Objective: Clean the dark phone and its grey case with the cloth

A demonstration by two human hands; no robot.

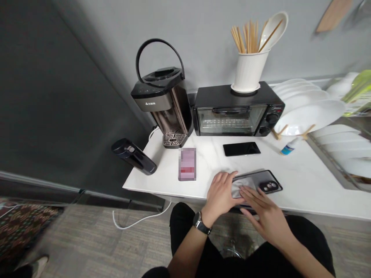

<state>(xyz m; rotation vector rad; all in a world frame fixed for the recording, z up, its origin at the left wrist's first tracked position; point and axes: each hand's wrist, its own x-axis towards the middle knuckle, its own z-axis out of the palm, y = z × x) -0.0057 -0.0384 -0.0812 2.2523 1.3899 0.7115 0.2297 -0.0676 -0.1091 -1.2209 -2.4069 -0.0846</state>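
A phone case (255,178) with a dark rim and a black camera ring lies at the counter's front edge. My left hand (220,193), wearing a wristwatch (202,223), grips its left end between thumb and fingers. Inside the case's left half is a crumpled white wipe (238,186). The fingers of my right hand (266,216) press that wipe down on the case, with the thumb lower, near the counter edge. Behind the case lies a black phone (241,149), screen up.
A pinkish-purple packet (187,164), blurred out, lies left of my hands. Beyond stand a black thermos (135,157), a water dispenser (165,108) and a toaster oven (232,116) bearing a utensil holder (249,71). To the right are a small bottle (289,146) and racked plates (313,112).
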